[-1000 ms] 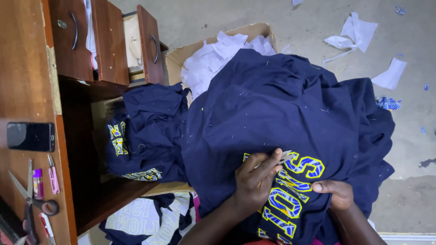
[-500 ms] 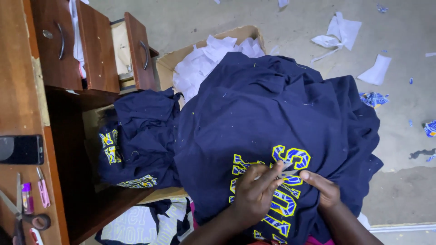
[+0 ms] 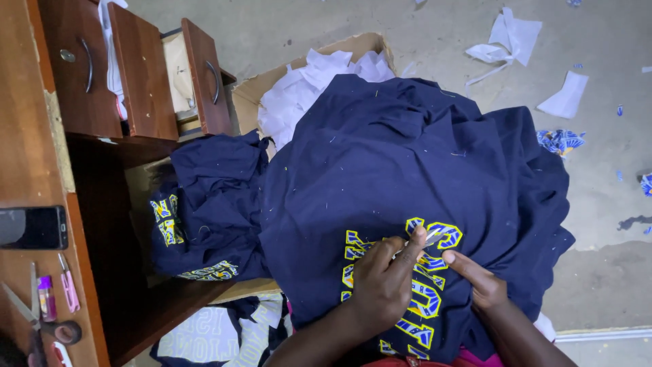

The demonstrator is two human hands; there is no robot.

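Fingers: the left hand's fingers (image 3: 401, 248) are pinched together on a small silvery tool (image 3: 429, 238), too slim to tell what kind; the right hand's fingers (image 3: 460, 261) are stretched out flat and hold nothing, pressing on the cloth
Left hand (image 3: 384, 282): curled over the yellow and blue lettering (image 3: 421, 272), with the tool's tip at a letter near the top of the row
Right hand (image 3: 483, 284): lies just beside the left, its fingertips touching the lettering
Garment: a navy blue shirt (image 3: 407, 156) draped across the person's lap, filling the middle of the view, flecked with bits of thread
Second garment: another navy piece with yellow lettering (image 3: 204, 217) lies bunched to the left, touching the first
Box: a cardboard box (image 3: 261, 85) beyond the shirts holds white paper pieces (image 3: 305, 92)
Desk: a wooden desk (image 3: 27, 122) runs down the left edge, with two drawers (image 3: 170, 71) pulled open
On the desk: a dark phone (image 3: 34, 228), scissors (image 3: 41, 319) and a small pink tool (image 3: 68, 292) near them
Floor: grey concrete (image 3: 339, 20) scattered with white paper scraps (image 3: 516, 37) and small blue cloth bits (image 3: 560, 139)
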